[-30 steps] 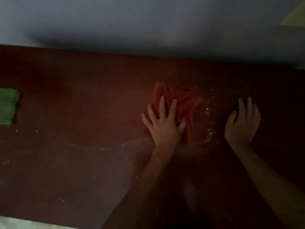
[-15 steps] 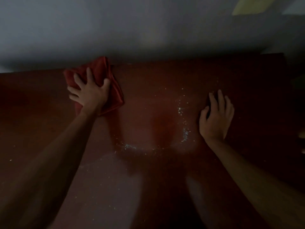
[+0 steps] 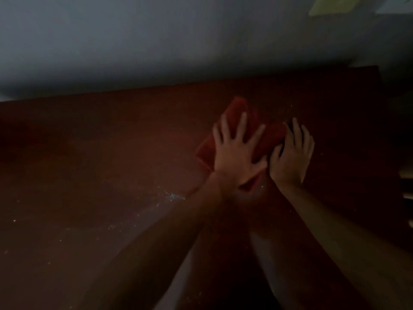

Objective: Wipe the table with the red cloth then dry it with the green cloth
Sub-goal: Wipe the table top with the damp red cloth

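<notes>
Head view: left hand (image 3: 238, 153) splayed flat on red cloth (image 3: 270, 136), right hand (image 3: 292, 153) flat, unclenched beside it.

The left hand (image 3: 238, 153) hides much of the red cloth (image 3: 271, 136); both forearms are cut off.

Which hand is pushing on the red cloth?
The left hand, spread flat on the red cloth. The right hand rests on the bare table beside it.

left hand (image 3: 237, 155) on cloth (image 3: 268, 139) on table (image 3: 111, 153), right hand (image 3: 290, 157) beside
</notes>
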{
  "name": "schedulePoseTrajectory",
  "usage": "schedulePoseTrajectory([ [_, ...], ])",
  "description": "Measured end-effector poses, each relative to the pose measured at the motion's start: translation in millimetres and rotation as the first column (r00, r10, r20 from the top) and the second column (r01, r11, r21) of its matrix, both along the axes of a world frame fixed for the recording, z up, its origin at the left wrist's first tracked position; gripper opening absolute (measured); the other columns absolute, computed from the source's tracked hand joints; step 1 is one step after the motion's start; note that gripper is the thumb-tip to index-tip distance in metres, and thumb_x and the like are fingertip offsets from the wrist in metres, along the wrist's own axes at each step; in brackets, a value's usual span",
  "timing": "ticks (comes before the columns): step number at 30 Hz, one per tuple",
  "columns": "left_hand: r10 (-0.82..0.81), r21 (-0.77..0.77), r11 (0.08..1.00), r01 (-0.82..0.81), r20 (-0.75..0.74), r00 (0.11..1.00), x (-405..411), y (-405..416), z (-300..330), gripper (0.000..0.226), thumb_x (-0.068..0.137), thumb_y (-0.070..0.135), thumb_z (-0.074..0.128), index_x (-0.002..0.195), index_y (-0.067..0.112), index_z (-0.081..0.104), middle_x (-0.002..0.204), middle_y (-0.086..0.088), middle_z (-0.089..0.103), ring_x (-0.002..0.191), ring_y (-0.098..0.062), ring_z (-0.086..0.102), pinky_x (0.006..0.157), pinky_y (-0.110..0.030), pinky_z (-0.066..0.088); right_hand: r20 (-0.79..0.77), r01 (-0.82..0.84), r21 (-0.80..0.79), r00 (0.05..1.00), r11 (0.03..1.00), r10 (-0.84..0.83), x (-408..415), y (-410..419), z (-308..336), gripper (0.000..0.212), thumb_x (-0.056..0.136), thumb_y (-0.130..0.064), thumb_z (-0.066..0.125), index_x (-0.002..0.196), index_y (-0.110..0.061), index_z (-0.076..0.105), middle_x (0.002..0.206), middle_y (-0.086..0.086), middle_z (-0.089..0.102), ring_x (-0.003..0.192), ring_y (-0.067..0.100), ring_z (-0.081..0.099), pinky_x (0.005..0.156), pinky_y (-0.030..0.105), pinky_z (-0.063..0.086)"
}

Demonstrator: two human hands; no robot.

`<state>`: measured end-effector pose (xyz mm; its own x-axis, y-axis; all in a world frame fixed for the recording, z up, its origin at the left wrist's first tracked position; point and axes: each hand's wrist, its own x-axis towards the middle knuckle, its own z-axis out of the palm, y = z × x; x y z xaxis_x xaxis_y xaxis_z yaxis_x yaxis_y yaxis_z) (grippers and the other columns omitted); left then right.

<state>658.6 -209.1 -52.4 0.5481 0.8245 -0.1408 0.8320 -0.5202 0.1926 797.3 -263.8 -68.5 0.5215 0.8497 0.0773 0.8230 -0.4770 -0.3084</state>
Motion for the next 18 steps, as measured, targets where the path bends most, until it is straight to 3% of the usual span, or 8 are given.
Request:
schedulePoseTrajectory([
  [6,0.010,0.023,1.000,-0.011,0.018,1.000,-18,21,1,0.073,0.080,0.069,0.035,0.149,0.045,0.035,0.163,-0.004,0.023,0.145,-0.048,0.018,0.114,-0.067,0.013,-0.031,0.002,0.029,1.000,1.000,-0.001,0,1,2,0.057,0.088,-0.018,0.035,0.145,-0.012,0.040,0.157,0.002,0.032,0.145,0.025,0.025,0.120,0.046,0.016],
  [13,0.288,0.001,0.958,-0.288,-0.001,0.958,-122,110,2,0.078,0.074,0.067,0.032,0.149,0.045,0.035,0.162,0.001,0.026,0.144,-0.044,0.023,0.113,-0.062,0.021,-0.008,0.015,0.005,1.000,1.000,-0.015,1,0,-1,0.053,0.092,-0.017,0.038,0.144,-0.013,0.041,0.157,0.002,0.033,0.145,0.025,0.025,0.120,0.048,0.018],
  [18,0.442,0.055,0.895,-0.443,0.033,0.896,-217,114,3,0.075,0.077,0.060,0.037,0.148,0.037,0.040,0.160,-0.002,0.031,0.142,-0.042,0.029,0.107,-0.058,0.031,-0.008,0.026,-0.022,1.000,0.999,-0.026,0,1,0,0.054,0.092,-0.018,0.036,0.145,-0.013,0.040,0.157,0.002,0.032,0.145,0.024,0.025,0.120,0.049,0.018],
])
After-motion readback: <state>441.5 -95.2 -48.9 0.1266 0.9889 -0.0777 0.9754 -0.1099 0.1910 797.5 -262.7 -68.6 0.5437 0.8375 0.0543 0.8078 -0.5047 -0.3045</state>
